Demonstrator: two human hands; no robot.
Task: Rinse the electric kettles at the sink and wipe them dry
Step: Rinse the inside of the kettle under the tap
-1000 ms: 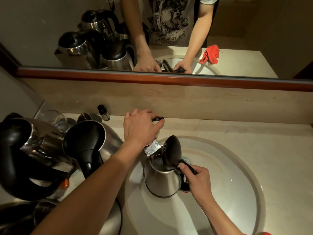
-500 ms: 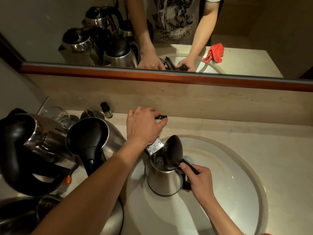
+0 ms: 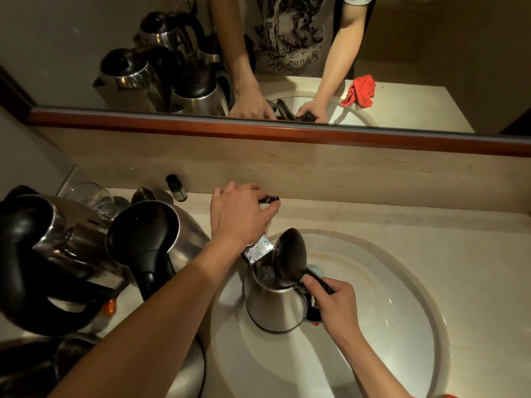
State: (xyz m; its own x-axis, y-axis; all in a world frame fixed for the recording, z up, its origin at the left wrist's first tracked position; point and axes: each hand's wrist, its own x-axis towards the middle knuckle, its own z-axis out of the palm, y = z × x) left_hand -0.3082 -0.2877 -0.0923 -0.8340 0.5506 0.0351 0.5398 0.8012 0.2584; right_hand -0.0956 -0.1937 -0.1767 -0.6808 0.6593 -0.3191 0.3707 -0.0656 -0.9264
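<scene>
Meanwhile little has altered over the last second: the left hand (image 3: 240, 215) stays curled over the black tap lever (image 3: 268, 200), and the right hand (image 3: 334, 307) keeps its closed grip on the handle of the steel kettle (image 3: 275, 305), which stands open-lidded in the sink basin (image 3: 402, 326) directly under the spout (image 3: 257, 251). I judge the rinse is just starting or stopping, since I cannot tell whether water runs. Counting, one kettle is in the basin, two waiting kettles (image 3: 161, 248) crowd the left counter with parts of more at the lower edge, and one red cloth (image 3: 360, 91) shows in the mirror.
</scene>
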